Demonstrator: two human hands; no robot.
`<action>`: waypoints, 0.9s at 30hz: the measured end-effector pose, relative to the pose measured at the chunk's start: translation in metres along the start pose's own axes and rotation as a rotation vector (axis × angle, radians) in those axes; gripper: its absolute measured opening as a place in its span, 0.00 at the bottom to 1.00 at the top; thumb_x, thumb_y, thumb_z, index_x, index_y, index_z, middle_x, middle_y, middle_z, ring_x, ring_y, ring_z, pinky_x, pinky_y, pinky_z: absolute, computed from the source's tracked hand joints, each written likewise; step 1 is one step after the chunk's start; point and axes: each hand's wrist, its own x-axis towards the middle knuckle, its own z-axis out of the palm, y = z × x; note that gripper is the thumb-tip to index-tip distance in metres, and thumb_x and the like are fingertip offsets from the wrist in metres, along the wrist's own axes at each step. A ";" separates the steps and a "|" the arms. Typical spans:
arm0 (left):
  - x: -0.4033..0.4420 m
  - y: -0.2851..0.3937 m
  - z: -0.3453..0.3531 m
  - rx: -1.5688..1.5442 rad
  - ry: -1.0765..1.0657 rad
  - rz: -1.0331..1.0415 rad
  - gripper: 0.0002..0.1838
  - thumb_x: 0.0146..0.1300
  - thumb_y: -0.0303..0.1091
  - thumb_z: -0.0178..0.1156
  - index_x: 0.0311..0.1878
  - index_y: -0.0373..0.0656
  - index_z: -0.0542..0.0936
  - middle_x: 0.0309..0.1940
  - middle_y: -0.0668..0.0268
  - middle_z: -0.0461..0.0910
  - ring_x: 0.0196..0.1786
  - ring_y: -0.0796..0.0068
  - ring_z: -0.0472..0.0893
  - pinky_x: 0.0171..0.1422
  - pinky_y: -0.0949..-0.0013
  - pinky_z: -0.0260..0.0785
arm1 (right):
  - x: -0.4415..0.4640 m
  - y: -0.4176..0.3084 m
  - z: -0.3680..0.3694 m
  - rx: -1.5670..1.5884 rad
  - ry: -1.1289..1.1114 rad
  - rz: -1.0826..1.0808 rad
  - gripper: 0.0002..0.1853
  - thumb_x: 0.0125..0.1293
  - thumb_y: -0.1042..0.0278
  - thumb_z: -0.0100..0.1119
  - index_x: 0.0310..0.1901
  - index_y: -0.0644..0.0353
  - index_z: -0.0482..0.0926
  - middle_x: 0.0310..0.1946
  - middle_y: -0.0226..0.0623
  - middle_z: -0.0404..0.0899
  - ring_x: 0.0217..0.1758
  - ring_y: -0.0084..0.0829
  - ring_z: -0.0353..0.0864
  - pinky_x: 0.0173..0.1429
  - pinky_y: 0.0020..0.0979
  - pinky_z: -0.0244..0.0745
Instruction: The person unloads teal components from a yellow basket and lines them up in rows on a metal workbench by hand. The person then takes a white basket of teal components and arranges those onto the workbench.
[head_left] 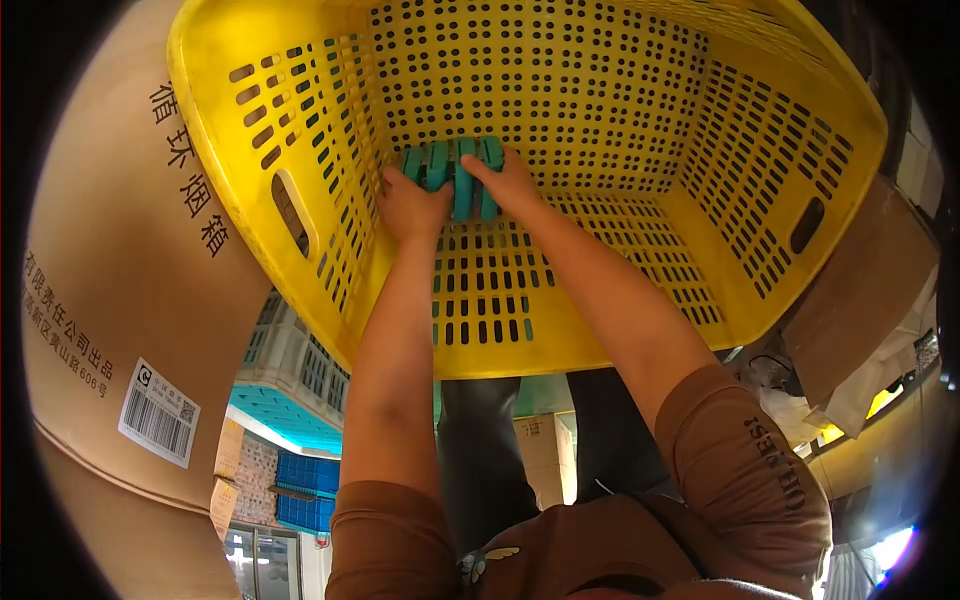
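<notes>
Both of my hands reach into a large yellow perforated crate [610,358]. Several green plastic pieces [464,190] stand side by side in a row near its far left corner. My left hand [412,205] grips the left end of the row, its thumb on the near side. My right hand [508,185] closes round the right end, its thumb lying over the top of the pieces. The other fingertips of both hands are hidden.
A big cardboard box [130,250] with printed characters and a barcode label stands at the left. Grey-white crates [295,350] and blue crates [306,490] are at the lower left. Brown cardboard [850,290] lies at the right.
</notes>
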 end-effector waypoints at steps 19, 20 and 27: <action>-0.316 0.079 -0.205 -0.518 0.304 0.557 0.43 0.34 0.37 0.80 0.55 0.40 0.66 0.45 0.54 0.76 0.48 0.52 0.79 0.54 0.56 0.71 | -0.412 -0.035 -0.091 0.242 0.542 -0.602 0.39 0.64 0.62 0.63 0.73 0.64 0.58 0.59 0.47 0.75 0.60 0.34 0.76 0.65 0.35 0.70; -0.347 0.081 -0.230 -0.519 0.303 0.598 0.44 0.34 0.37 0.80 0.55 0.40 0.66 0.46 0.54 0.76 0.49 0.52 0.79 0.55 0.57 0.71 | -0.448 -0.036 -0.092 0.200 0.607 -0.649 0.39 0.64 0.63 0.64 0.73 0.63 0.57 0.58 0.47 0.76 0.59 0.33 0.77 0.64 0.34 0.71; -0.526 0.086 -0.321 -0.487 0.441 0.942 0.45 0.33 0.36 0.81 0.57 0.40 0.66 0.47 0.53 0.75 0.51 0.50 0.77 0.57 0.55 0.69 | -0.630 -0.008 -0.109 0.356 0.753 -0.936 0.40 0.64 0.70 0.63 0.75 0.60 0.54 0.52 0.43 0.79 0.44 0.24 0.81 0.52 0.29 0.78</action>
